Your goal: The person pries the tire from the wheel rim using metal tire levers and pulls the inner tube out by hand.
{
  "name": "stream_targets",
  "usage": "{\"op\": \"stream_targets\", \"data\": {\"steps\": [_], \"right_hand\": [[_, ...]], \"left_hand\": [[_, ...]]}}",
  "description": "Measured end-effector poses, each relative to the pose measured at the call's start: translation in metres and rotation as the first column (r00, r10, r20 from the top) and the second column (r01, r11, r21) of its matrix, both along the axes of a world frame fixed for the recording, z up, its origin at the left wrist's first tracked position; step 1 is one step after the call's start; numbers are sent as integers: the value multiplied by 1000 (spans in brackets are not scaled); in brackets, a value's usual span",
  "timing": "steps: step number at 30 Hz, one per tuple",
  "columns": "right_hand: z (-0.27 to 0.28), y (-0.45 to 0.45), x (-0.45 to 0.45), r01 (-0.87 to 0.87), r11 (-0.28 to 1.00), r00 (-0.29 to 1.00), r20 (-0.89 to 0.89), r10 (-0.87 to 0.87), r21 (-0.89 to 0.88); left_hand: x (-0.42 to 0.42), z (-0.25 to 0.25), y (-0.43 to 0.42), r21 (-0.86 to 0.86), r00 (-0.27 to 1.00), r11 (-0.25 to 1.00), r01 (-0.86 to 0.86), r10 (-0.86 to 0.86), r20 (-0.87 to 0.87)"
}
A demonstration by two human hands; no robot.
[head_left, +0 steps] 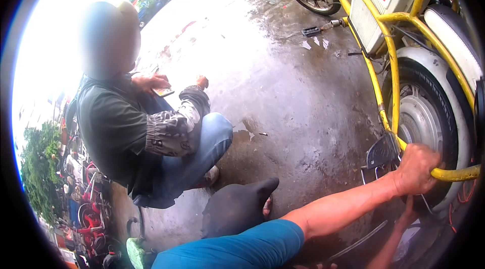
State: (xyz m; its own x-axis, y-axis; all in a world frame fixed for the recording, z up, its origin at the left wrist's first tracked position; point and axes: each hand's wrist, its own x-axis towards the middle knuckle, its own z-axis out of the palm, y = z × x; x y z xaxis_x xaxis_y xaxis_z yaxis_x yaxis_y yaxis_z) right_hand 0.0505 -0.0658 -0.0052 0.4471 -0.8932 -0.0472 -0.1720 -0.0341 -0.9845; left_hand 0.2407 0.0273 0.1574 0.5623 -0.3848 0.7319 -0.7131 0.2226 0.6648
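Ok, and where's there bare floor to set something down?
The wet floor between the crouching person and yellow frame looks mostly bare, except a small scrap. It's crowded by the near wheel, where one hand grips the frame and another hand sits below.

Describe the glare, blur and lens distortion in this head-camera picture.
Head view: white glare washes out the upper left and spills onto the wet grey floor; fisheye curvature with dark corners; the head of the crouching dark-shirted person is blurred smooth; the yellow tubular metal bike frame looks fairly sharp.
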Motion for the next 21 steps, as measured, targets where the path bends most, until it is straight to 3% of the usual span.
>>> {"op": "stream_targets", "data": {"steps": [2,5,11,13,15,16,18,19,20,21], "right_hand": [[-7,-3,-5,0,998,1000,-20,1,60],[28,15,6,36,999,989,-144,-32,32],[3,7,7,77,992,992,103,-67,-96],[-47,-22,-10,62,975,993,112,-39,-212],[-2,12,9,68,991,998,-1,-68,-115],[-6,13,13,49,933,997,-37,-67,-356],[24,32,17,7,989,999,-41,-14,-151],[37,36,19,3,1000,1000,3,-3,11],[49,41,20,6,986,999,40,-13,168],[46,34,15,82,986,995,-70,-73,143]], "left_hand": [[-2,1,3,15,1000,1000,6,-6,3],[0,2,2,-2,1000,1000,7,-7,19],[3,-4,0,-8,998,1000,-10,10,64],[6,-4,1,-28,996,999,-18,21,82],[7,5,10,-20,997,1000,3,-2,73],[5,4,11,16,998,1000,1,-2,70],[-9,5,35,72,1000,997,-17,16,11],[-14,-6,37,-126,1000,992,-1,-2,-17],[-25,-25,56,-100,999,994,-43,43,4],[-34,-51,71,-142,997,988,-68,71,17]]}}
